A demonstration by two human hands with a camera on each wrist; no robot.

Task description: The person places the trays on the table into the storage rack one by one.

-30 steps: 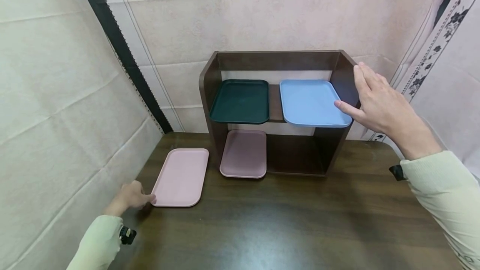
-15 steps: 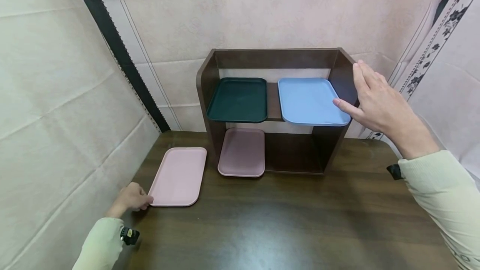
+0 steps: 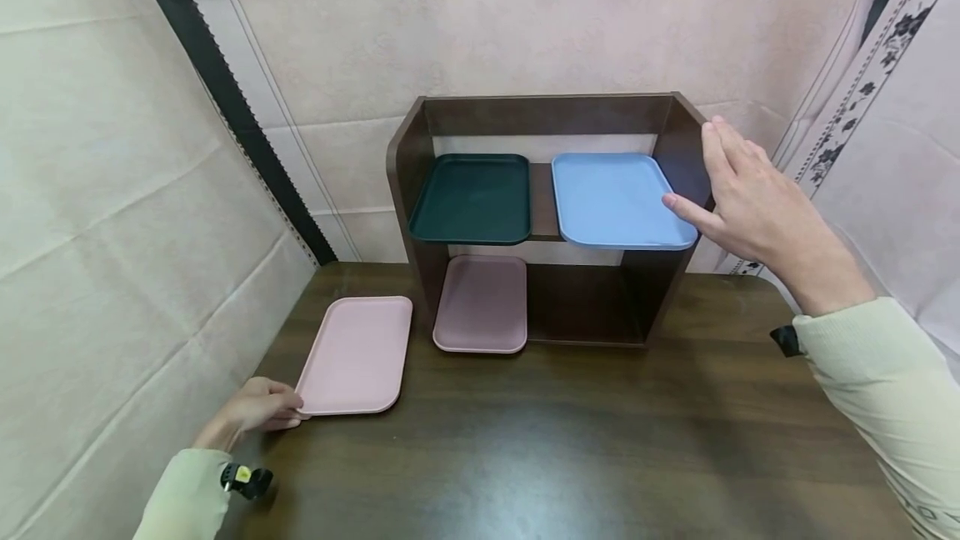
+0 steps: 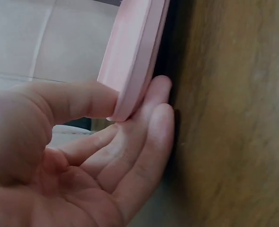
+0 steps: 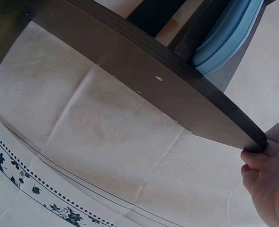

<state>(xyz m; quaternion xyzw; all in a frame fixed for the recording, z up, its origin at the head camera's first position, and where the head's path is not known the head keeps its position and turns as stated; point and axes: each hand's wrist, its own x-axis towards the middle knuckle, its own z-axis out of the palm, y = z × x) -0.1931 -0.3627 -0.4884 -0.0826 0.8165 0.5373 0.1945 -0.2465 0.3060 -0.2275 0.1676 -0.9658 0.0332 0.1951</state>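
On the table at the left lies a light pink tray (image 3: 356,352), its near left corner pinched by my left hand (image 3: 258,408). The left wrist view shows my thumb (image 4: 89,100) on the tray's rim (image 4: 140,71) and fingers reaching beneath it, between tray and table. My right hand (image 3: 761,211) holds the right side panel (image 5: 130,66) of a dark brown two-tier shelf (image 3: 547,117), thumb on the inner side and fingers outside. That thumb overlaps the edge of a blue tray (image 3: 618,198) on the upper tier in the head view.
A dark green tray (image 3: 472,198) sits on the upper tier's left half. Below it, a mauve-pink tray (image 3: 483,307) stands in the lower left, its front jutting past the shelf. Cloth walls (image 3: 525,32) enclose the wooden table (image 3: 525,448) at the back and sides.
My left fingers have spread out further under the pink tray's near corner, and the left wrist has shifted slightly. My right hand stays on the shelf. The head view has drifted a little.
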